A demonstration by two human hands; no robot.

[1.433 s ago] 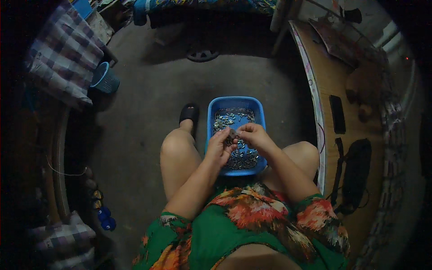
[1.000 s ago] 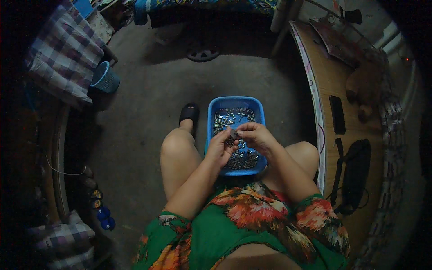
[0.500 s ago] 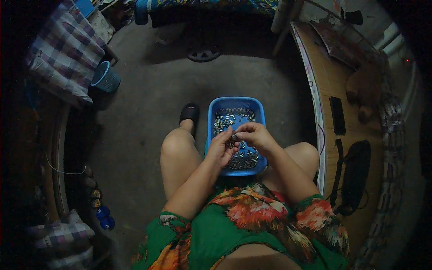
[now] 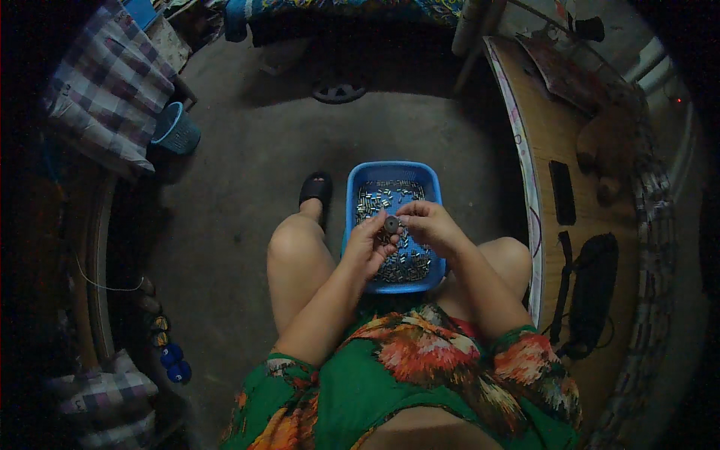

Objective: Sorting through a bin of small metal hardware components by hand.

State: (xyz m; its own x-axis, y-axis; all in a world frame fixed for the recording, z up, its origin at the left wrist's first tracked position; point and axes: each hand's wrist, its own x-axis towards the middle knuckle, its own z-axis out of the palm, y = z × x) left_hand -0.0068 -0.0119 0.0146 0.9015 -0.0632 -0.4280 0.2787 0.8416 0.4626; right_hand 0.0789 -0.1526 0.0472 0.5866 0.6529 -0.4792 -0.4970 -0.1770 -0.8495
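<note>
Over a blue plastic basket [image 4: 439,191], my left hand [image 4: 366,246] is closed on a small round grey disc [image 4: 391,224] with a dark spot at its middle, perhaps a hole. The disc faces up between thumb and curled fingers. My right hand [image 4: 431,225] is at the disc's right edge, thumb and forefinger pinched together. Whatever those fingertips hold is too small to make out. Many short, shiny metal cylinders [image 4: 373,201] lie loose in the basket, thickest along its far-left part and near end. Both hands hide part of its middle.
The basket is between my knees. A black slipper [image 4: 315,190] is on my left foot. To the right, a wooden board [image 4: 555,142] bears a black flat object [image 4: 562,193] and a black bag [image 4: 592,285]. A blue bin [image 4: 177,129] stands far left.
The disc has turned and now shows its round face. My right fingertips have shifted slightly right, off the disc's top to its edge. My left hand has hardly moved.
</note>
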